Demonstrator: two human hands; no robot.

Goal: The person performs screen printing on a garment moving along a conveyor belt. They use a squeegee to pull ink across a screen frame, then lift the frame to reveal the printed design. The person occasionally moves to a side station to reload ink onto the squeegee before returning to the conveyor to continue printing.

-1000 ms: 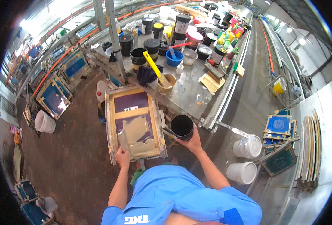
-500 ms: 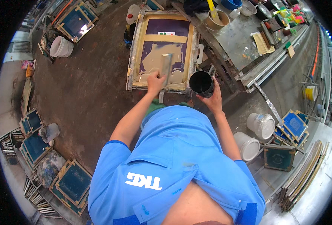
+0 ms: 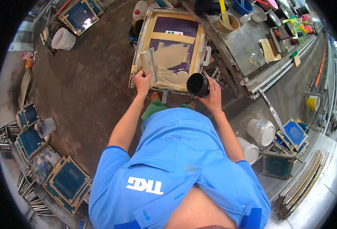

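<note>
My left hand (image 3: 142, 83) is closed on the lower end of a squeegee (image 3: 148, 65), held upright at the left side of a screen-printing frame (image 3: 137, 53). Beige ink (image 3: 172, 55) lies over the dark purple area inside the frame and gathers in thick ripples along its near end. A strip of beige tape (image 3: 172, 37) crosses the screen farther up. At the frame's near right corner, my right hand (image 3: 213, 94) grips a black tub (image 3: 197, 84) from the side. Its mouth is tilted toward me and looks dark inside; I cannot tell its contents.
On the right, a worktable (image 3: 246, 53) carries an ink pot (image 3: 227, 24) with a yellow-handled tool and a blue bowl (image 3: 242, 6). White buckets (image 3: 260, 132) stand on the right. More framed screens (image 3: 70, 181) lean at the lower left, and a white bucket (image 3: 63, 39) stands at the upper left.
My left hand has carried the squeegee left, from over the middle of the inked screen to its left side. My right hand and the black tub have shifted slightly left.
</note>
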